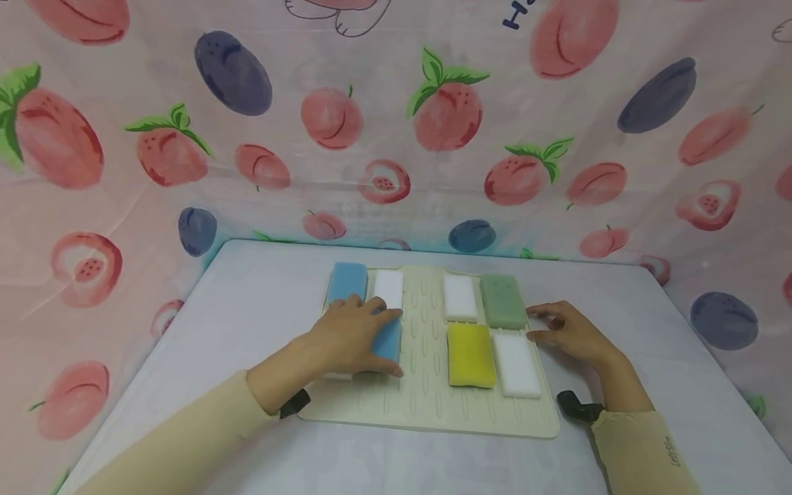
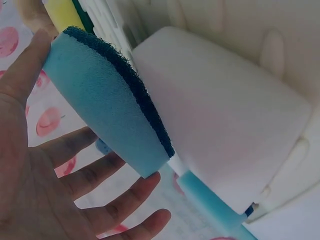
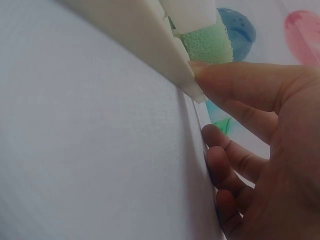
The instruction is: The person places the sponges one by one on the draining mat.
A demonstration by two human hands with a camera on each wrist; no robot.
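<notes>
My left hand (image 1: 349, 337) is over the left half of a cream ridged mat (image 1: 423, 412). It grips a blue sponge (image 2: 100, 95) with a dark scouring side, thumb at one end and fingers at the other. A white sponge block (image 2: 215, 115) is beside it in the left wrist view. My right hand (image 1: 572, 333) is at the mat's right edge, thumb and forefinger touching the rim, its other fingers loosely bent by the table. Nearest to it on the mat are a green sponge (image 1: 503, 301) and a white block (image 1: 517, 366).
A yellow sponge (image 1: 471, 355) lies left of the right front white block. Further back on the mat are another blue sponge (image 1: 346, 280) and two white blocks (image 1: 388, 287), (image 1: 460, 298). The white-covered table (image 1: 247, 289) meets a fruit-patterned cloth (image 1: 383, 124) behind.
</notes>
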